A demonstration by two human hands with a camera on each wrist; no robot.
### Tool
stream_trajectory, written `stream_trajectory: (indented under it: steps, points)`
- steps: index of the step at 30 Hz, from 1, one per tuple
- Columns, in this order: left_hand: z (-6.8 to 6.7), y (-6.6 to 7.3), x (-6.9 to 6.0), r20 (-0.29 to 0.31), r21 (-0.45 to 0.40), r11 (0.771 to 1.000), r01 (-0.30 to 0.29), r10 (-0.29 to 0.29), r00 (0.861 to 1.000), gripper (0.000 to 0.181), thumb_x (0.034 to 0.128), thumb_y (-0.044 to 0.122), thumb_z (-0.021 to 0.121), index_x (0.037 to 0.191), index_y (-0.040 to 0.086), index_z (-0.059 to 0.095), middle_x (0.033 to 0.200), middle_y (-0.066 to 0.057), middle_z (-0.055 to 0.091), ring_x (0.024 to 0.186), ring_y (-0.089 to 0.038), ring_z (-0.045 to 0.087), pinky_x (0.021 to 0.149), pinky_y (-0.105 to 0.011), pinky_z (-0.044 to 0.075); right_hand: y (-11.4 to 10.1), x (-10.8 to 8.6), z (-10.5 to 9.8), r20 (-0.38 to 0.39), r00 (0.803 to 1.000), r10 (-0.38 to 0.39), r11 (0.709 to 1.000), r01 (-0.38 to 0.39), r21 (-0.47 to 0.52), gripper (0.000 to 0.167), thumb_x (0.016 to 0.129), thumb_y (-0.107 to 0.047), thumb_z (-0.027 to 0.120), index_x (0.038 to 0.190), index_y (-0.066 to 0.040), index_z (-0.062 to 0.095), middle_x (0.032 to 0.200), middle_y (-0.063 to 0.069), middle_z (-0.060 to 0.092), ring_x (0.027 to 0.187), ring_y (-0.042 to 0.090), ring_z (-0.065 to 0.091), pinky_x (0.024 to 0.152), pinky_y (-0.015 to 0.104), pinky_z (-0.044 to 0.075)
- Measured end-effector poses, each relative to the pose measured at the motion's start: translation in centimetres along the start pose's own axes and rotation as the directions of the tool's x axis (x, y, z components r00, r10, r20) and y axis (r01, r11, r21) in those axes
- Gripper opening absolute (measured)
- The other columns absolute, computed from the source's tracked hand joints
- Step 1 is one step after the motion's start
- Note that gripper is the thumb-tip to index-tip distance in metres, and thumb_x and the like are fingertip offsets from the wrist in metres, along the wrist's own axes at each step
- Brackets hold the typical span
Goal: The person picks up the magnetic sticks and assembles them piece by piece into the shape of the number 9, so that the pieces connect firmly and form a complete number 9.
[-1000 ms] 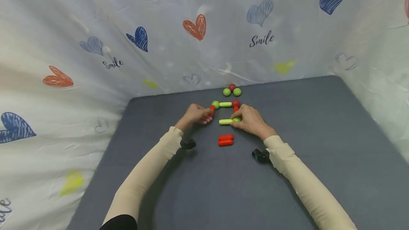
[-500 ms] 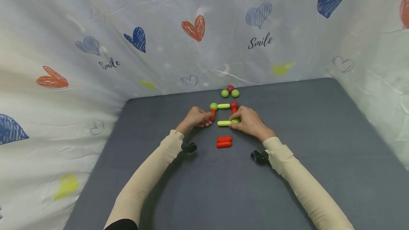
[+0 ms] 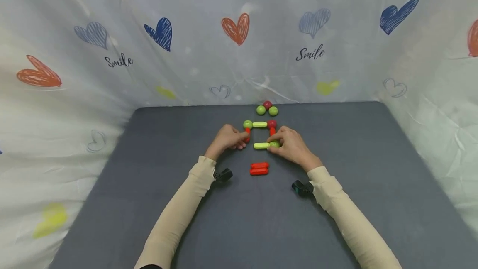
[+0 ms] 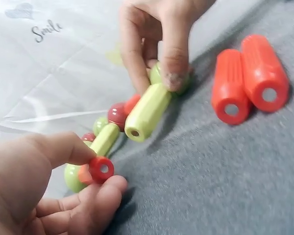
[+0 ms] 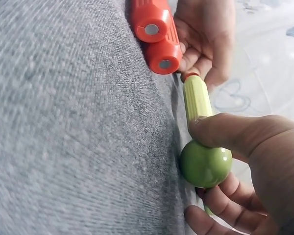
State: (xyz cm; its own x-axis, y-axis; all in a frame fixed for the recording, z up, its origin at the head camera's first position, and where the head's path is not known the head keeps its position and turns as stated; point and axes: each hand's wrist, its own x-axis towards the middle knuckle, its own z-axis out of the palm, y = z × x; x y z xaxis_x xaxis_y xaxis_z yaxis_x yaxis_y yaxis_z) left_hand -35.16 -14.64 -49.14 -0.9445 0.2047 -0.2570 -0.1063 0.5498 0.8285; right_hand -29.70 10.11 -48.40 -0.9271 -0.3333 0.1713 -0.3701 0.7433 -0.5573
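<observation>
We've got the left hand pinching a red stick. The right hand grips a green ball and yellow stick (two red bars sit nearby, btw).

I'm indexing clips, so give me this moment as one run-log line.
left hand: pinches red rod | right hand: holds green ball joined to yellow-green rod | two red rods: side by side, unheld

Soft light casts blurry shadows (the green ball glints).
</observation>
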Motion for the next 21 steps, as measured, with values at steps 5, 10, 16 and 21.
stream_trajectory:
  steps: [5,10,16,21]
  points:
    - [-0.2,0.2,-0.2,-0.02,-0.056,0.998,0.039,-0.04,0.999,0.029,0.0889,0.033,0.073,0.075,0.008,0.078,0.068,-0.006,0.072,0.057,-0.016,0.069,0.047,-0.023,0.044,-0.1,0.1,-0.6,0.01,1.0,-0.027,0.999,0.027,0.023,0.027,0.085,-0.03,0.083,0.107,-0.016,0.079,0.088,0.001,0.057,0.073,0.016,0.052,0.066,0.035,0.044]
    - [-0.2,0.5,-0.3,0.012,-0.2,0.978,0.057,-0.056,0.998,0.023,0.088,0.025,0.077,0.081,0.003,0.077,0.072,-0.011,0.073,0.059,-0.016,0.07,0.048,-0.023,0.05,1.0,1.5,-3.0,-0.062,0.998,0.011,0.997,-0.006,0.081,0.029,0.09,-0.03,0.077,0.109,-0.009,0.077,0.091,0.003,0.069,0.079,0.018,0.063,0.07,0.039,0.051]
    - [-0.1,0.0,-0.3,0.033,-0.265,0.962,0.071,-0.065,0.997,0.021,0.0851,0.022,0.082,0.079,0.003,0.077,0.074,-0.011,0.073,0.055,-0.013,0.068,0.048,-0.023,0.052,2.9,7.0,-4.6,-0.037,0.996,0.083,0.997,-0.083,0.008,0.028,0.093,-0.024,0.072,0.11,-0.002,0.073,0.095,0.012,0.072,0.082,0.025,0.065,0.073,0.043,0.053]
    - [-0.3,-0.6,0.1,0.064,-0.324,0.945,0.053,-0.034,0.997,0.023,0.0845,0.026,0.083,0.089,0.004,0.079,0.079,-0.01,0.074,0.059,-0.014,0.07,0.049,-0.023,0.052,3.6,10.9,-4.9,0.071,0.991,0.109,0.99,-0.102,-0.101,0.038,0.088,-0.021,0.076,0.117,0.003,0.069,0.096,0.016,0.07,0.083,0.028,0.065,0.074,0.044,0.052]
